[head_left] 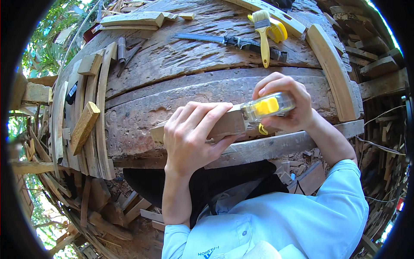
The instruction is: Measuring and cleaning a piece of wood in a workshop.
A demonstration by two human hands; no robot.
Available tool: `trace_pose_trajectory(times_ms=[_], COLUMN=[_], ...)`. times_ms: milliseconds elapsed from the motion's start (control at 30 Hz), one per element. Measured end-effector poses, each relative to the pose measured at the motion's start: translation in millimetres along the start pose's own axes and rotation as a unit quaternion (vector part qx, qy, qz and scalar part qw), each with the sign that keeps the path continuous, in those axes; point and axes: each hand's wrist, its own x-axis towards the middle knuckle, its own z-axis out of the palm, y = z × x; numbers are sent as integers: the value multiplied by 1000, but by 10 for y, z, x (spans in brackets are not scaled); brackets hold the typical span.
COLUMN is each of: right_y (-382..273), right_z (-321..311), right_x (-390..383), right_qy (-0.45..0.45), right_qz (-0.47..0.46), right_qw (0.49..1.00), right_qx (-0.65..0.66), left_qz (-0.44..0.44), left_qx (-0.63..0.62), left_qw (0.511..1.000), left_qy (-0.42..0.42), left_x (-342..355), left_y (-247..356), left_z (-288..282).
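My left hand (189,136) is closed around a short wooden block (230,124) near the front edge of the worn plank bench (138,116). Its fingers lie over the block's top and the thumb presses the near side. In my right hand (297,103) is a tape measure (268,105) with a clear case and a yellow centre. The case's left end meets the right end of the block. A small yellow hooked piece shows just below the case. Whether any blade is drawn out along the block I cannot tell.
Beyond my hands lie a paintbrush (264,39) with a yellow handle, a round yellow item (279,31) and a bar clamp (230,41). Wooden strips (102,108) are stacked at the left; a thick board (332,73) lies at the right. Wood scraps (108,216) cover the ground below.
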Motion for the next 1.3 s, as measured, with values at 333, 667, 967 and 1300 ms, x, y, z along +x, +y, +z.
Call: trace_pose_trajectory(times_ms=[333, 667, 967, 1300], right_y=[4, 58, 161, 95], right_z=[-9, -21, 22, -5], right_x=[-9, 32, -2, -15], right_qy=[-1, -28, -72, 39], right_qz=[-29, -11, -8, -48], right_qw=[999, 998, 995, 996], right_qx=[-46, -55, -63, -62], left_qz=[-3, 23, 99, 38], left_qx=[19, 40, -18, -38], left_qw=[1000, 998, 992, 994], left_qy=[13, 45, 80, 94], left_x=[-10, -80, -164, -168], left_y=[16, -38, -106, -73], left_z=[45, -2, -187, -37])
